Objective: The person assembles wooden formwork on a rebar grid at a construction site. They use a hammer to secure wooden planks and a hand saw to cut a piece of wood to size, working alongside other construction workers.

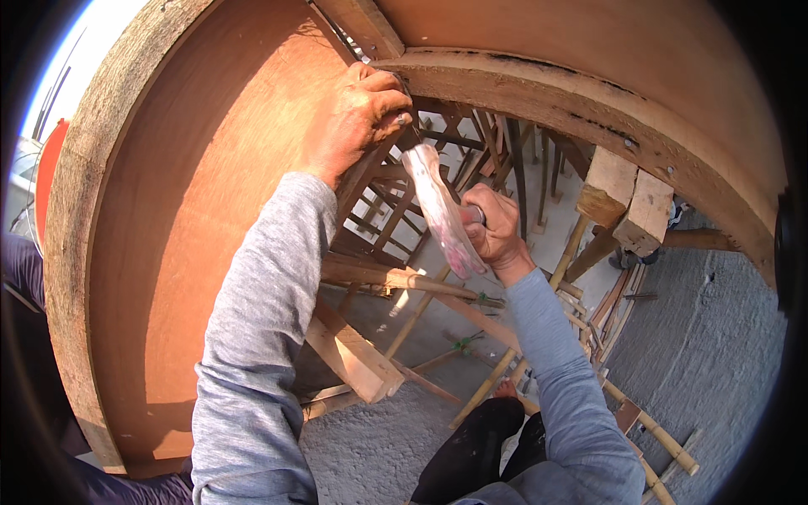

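Note:
My right hand (pixel 497 225) is wrapped round the handle of a claw hammer (pixel 439 206), whose worn, pale metal head slants across the gap between my hands. The hammer's striking end lies just below the fingers of my left hand (pixel 364 114). That hand is closed, with its fingertips pressed in at a wooden beam (pixel 454 82) where it meets the plywood panel (pixel 227 168). Whatever sits between the left fingers is hidden; a small glint shows by them.
Sawn timber ends (pixel 627 198) jut out at the right. Below are a timber offcut (pixel 353 353), bamboo poles (pixel 665 438) and a lattice of props. My bare foot (pixel 505 388) shows among the poles. Dark purple clothing (pixel 23 269) of another person appears at the left edge.

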